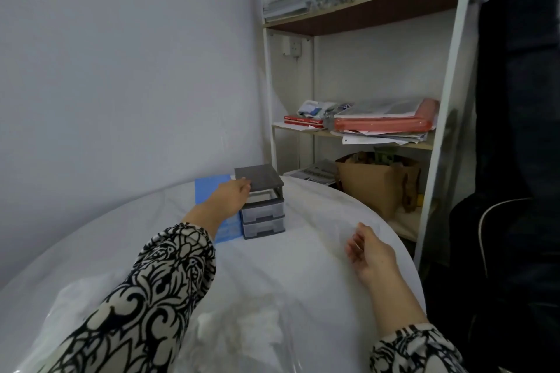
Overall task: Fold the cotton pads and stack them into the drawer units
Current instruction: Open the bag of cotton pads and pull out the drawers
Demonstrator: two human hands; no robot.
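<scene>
Drawer unit (pixel 263 206), small and grey with a dark flat top, stands on the white-covered bench (pixel 318 251) towards its far edge, close to the wall. Its two lower drawers are pushed in; the top slot looks open or clear-fronted, though the view is too soft to be sure. Against the unit's left side lies a flat blue sheet (pixel 212 191), partly hidden by the left forearm.

Reaching out to the unit, the left hand (pixel 231 197) meets its upper left corner, the fingers (pixel 245 184) curled over the edge of the dark top and the palm against the unit's left side. Whether they truly clamp the lid or only rest on it cannot be told.

Nearer the viewer and to the right of the unit, well apart from it, the right hand (pixel 371 251) hovers just over the bench cover, fingers loosely bent and holding nothing.

Nearest the viewer, well short of the unit, a clear plastic bag (pixel 242 330) lies on the bench with white cotton pads (pixel 260 319) showing dimly through it.

Beyond the unit to its right stands a white-framed shelf (pixel 363 9) loaded with papers, red folders and a brown paper bag (pixel 372 188).
</scene>
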